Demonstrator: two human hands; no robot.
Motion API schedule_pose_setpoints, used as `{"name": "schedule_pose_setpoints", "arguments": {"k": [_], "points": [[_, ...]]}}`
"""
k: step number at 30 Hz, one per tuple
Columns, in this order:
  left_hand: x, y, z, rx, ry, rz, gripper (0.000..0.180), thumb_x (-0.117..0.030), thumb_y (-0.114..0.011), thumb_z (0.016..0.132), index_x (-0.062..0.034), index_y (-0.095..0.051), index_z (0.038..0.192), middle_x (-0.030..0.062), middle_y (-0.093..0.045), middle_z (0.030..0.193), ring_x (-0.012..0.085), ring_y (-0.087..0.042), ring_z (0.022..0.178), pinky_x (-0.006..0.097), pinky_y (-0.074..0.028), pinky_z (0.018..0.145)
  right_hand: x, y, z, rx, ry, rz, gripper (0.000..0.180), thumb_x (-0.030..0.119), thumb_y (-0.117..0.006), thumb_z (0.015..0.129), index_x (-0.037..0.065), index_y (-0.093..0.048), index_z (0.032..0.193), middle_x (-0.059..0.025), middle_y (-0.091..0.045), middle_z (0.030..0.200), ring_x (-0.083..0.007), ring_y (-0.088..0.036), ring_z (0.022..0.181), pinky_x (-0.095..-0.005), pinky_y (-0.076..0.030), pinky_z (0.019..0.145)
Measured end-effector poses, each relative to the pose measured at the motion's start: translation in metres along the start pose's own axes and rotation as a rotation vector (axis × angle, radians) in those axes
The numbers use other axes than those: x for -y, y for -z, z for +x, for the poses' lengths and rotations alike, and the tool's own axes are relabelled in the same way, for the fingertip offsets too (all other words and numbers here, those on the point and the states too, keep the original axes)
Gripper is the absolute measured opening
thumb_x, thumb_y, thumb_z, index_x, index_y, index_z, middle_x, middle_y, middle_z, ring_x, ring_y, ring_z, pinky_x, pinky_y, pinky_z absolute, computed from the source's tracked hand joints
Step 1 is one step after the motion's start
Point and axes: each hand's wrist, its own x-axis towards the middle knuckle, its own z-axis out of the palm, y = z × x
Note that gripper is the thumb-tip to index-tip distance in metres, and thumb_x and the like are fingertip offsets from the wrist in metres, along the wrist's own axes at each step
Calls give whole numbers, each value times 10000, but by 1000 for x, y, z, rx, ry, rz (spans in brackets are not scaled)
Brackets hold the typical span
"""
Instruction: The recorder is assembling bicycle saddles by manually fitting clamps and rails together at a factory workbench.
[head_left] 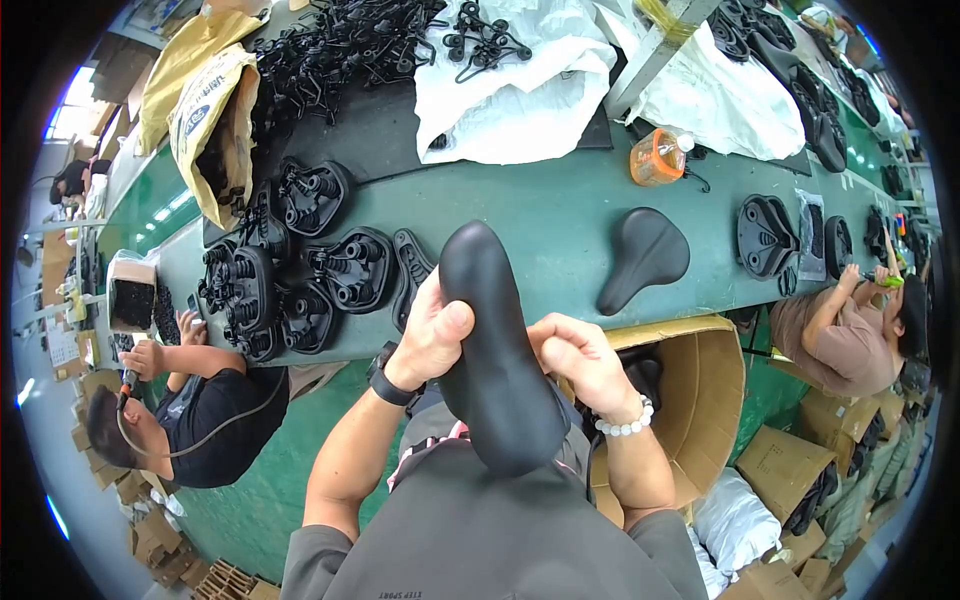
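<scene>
My left hand [432, 338] grips a black bicycle saddle [497, 350] by its left side, thumb on the smooth top. The saddle is held in front of my body, its narrow nose toward the table and its wide end toward me. At its right edge, my right hand [583, 362] is closed with curled fingers. Some fingertips are hidden by the saddle, so I cannot see what they hold. The underside of the saddle is out of sight. Another black saddle [645, 255] lies top up on the green table [560, 220].
Several black saddle bases with springs [350, 270] cover the table's left. Behind them are a heap of black metal parts [340, 60], a white sack [515, 100] and an orange bottle [657, 158]. A cardboard box [705, 410] stands at my right. Co-workers sit on both sides.
</scene>
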Motion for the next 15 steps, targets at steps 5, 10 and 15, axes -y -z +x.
{"name": "schedule_pose_setpoints", "arguments": {"k": [5, 10, 15], "points": [[-3, -3, -2, 90, 10, -4, 831, -517, -797, 811, -13, -438, 1367, 62, -593, 1158, 144, -578, 1036, 306, -485, 918, 0, -7, 5, -125, -73, -453, 407, 253, -881, 777, 6, -589, 912, 14, -614, 781, -44, -539, 697, -238, -464, 607], [-5, -4, -2, 106, 45, -24, 805, -523, -769, 835, -9, -447, 1364, 63, -592, 1161, 143, -574, 1040, 309, -484, 923, -1, -6, 5, -93, -54, -335, 335, 234, -849, 822, 25, -591, 868, 36, -580, 752, -31, -497, 666, -213, -413, 573], [2, 1, -3, 118, 60, -45, 802, -575, -731, 846, -9, -463, 1348, 59, -598, 1147, 142, -581, 1022, 307, -491, 906, -9, 4, 2, -58, -54, -222, 279, 229, -775, 900, 2, -616, 881, 12, -625, 767, -45, -534, 674, -227, -452, 598]]}}
